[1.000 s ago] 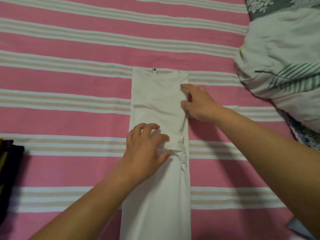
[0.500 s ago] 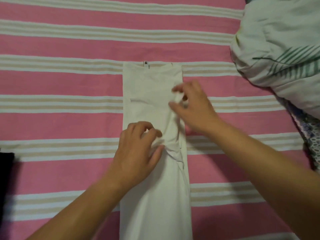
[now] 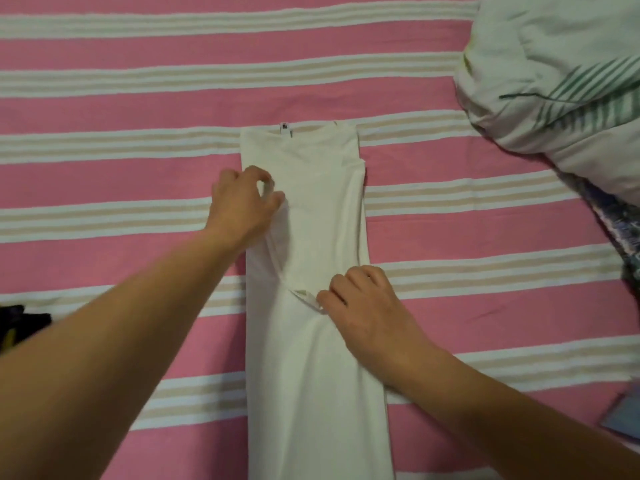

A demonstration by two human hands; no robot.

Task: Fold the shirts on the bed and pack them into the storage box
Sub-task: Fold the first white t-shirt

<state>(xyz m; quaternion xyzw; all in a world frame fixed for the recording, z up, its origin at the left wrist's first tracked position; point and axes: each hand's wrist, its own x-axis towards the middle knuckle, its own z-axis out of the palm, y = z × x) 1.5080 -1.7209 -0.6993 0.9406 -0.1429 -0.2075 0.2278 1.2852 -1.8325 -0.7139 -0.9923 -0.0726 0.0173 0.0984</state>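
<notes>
A white shirt (image 3: 322, 358) lies on the pink striped bed (image 3: 121, 81), folded into a long narrow strip with its collar and label at the far end. My left hand (image 3: 242, 206) is at the strip's left edge below the collar, fingers curled and pinching the fabric there. Halfway down the strip's right side, my right hand (image 3: 363, 306) has curled fingers pinching a folded-in sleeve hem. The cloth between both hands is creased diagonally. No storage box is in view.
A bunched pale quilt (image 3: 554, 81) with green leaf print fills the upper right, with patterned fabric (image 3: 616, 233) below it. A dark garment (image 3: 20, 323) lies at the left edge. A bluish flat thing (image 3: 623, 417) shows at the lower right.
My left hand went from the shirt's middle up to its left edge. My right hand came down from the upper right edge to the sleeve hem at mid-strip.
</notes>
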